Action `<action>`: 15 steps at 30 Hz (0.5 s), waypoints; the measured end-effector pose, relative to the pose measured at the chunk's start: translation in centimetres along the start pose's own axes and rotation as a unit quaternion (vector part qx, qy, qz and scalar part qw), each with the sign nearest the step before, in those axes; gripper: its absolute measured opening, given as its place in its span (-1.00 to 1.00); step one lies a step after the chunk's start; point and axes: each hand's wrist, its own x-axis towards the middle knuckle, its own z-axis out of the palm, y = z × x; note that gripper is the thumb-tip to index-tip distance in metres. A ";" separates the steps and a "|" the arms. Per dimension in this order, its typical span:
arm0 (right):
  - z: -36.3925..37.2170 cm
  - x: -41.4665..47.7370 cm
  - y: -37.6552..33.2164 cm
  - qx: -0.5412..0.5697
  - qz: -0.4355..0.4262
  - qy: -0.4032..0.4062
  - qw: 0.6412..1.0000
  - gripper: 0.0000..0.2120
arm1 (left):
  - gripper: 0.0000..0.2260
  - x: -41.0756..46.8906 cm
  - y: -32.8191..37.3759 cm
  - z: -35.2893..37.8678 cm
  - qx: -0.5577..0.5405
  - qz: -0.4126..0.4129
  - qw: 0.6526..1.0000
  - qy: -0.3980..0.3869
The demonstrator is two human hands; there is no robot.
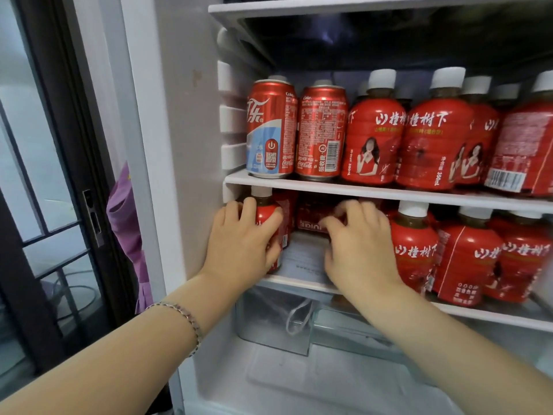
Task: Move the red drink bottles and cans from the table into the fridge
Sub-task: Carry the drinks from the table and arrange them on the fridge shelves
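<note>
Dark-framed glass door fills the left edge, and a purple cloth hangs between it and the open fridge.

On the upper shelf, two red cans stand upright at the left end, touching side by side. Right of them, the upper bottles, red-labelled with white caps, are packed in rows out to the right edge.

On the lower shelf, the left hand wraps its fingers and thumb round a bottle at the far left. It stands upright against the fridge wall, its white cap just under the upper shelf. A beaded bracelet sits on that wrist.

Between the hands, a red pack lies at the back of the shelf, too blurred to read well. The right hand is in front of it with fingers curled. Motion blur and the back of the hand hide whether it holds anything, so I cannot tell.

Just right of that hand, the lower bottles stand upright in rows. A clear drawer sits below the shelf.
</note>
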 end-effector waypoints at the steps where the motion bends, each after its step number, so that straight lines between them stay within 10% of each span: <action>1: -0.4 -0.6 0.7 0.033 0.039 0.084 0.995 -0.70 | -0.60 0.0 0.1 0.0 -0.001 -0.004 1.000 -0.001; 5: -0.7 -2.6 2.5 0.072 0.149 0.188 0.968 -0.72 | -0.61 0.2 0.8 -0.4 -0.013 -0.008 1.000 -0.005; 10: 0.5 -4.1 4.1 0.016 0.024 0.155 0.987 -0.72 | -0.60 -0.1 2.4 -0.9 -0.016 -0.076 0.996 -0.031; 15: 0.7 -4.7 6.6 0.056 -0.070 0.163 0.983 -0.93 | -0.55 -0.3 6.5 -0.3 -0.119 0.037 0.992 -0.035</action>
